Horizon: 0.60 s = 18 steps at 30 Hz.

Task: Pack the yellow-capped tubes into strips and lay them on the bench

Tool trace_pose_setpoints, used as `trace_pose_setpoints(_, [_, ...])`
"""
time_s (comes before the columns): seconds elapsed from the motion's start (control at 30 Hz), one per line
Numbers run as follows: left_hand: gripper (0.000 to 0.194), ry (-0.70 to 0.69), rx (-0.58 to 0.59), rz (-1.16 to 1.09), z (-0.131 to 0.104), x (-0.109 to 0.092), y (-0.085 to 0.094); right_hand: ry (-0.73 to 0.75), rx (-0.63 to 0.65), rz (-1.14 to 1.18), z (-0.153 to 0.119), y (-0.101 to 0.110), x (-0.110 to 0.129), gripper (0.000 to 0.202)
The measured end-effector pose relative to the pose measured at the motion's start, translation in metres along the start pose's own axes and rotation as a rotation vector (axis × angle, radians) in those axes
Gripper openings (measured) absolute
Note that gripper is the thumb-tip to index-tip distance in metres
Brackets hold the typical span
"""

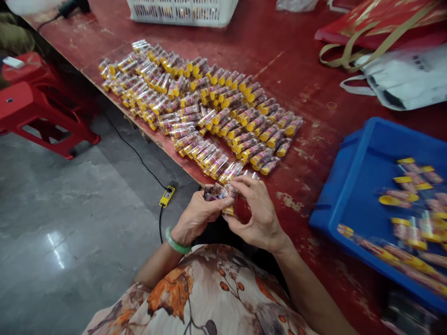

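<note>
Both hands (232, 209) hold a small wrapper (228, 210) beside the red table (300, 135).

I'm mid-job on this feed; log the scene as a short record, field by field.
left hand: pinching a small wrapped item, green bangle at the wrist
right hand: fingers on the same item
item detail: yellow at lower end; print unreadable
on table: many wrapped tubes with yellow ends, lying in uneven rows
right side: blue bin holding loose wrapped pieces
far side: white slotted crate
far right: red bag, white bag
left side: red stools
</note>
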<state>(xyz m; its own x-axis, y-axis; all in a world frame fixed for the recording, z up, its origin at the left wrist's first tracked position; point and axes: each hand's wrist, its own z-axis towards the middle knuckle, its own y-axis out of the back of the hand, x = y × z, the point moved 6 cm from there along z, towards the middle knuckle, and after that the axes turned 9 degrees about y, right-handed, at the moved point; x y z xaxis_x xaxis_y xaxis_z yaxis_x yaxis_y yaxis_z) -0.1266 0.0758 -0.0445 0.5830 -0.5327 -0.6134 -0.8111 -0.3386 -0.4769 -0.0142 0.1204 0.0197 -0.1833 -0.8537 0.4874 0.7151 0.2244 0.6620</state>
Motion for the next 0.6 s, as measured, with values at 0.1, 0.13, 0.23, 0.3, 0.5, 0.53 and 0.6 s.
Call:
trace_pose_setpoints(0.1, [0.031, -0.148, -0.104, 0.095, 0.008, -0.012, 0.007, -0.049, 0.033, 0.098, 0.000, 0.006, -0.011, 0.069])
trace_pose_setpoints(0.13, [0.029, -0.229, -0.144, 0.155, 0.011, -0.020, 0.008, -0.066, 0.005, 0.117, 0.000, 0.012, -0.015, 0.066])
trace_pose_setpoints(0.23, [0.021, -0.476, -0.256, 0.448, 0.017, -0.048, 0.006, -0.116, -0.113, 0.110, -0.001, 0.033, -0.024, 0.050])
trace_pose_setpoints(0.3, [0.016, -0.610, -0.339, 0.699, 0.019, -0.066, -0.001, -0.126, -0.159, 0.092, -0.005, 0.043, -0.024, 0.043])
trace_pose_setpoints(0.5, [0.021, -0.760, -0.462, 1.242, 0.036, -0.085, -0.024, -0.162, -0.166, 0.022, -0.037, 0.055, -0.004, 0.032])
trace_pose_setpoints(0.53, [0.021, -0.772, -0.482, 1.289, 0.040, -0.086, -0.026, -0.168, -0.169, 0.007, -0.043, 0.058, -0.001, 0.031])
trace_pose_setpoints(0.6, [0.018, -0.804, -0.486, 1.345, 0.045, -0.087, -0.029, -0.195, -0.178, -0.033, -0.057, 0.068, 0.004, 0.030])
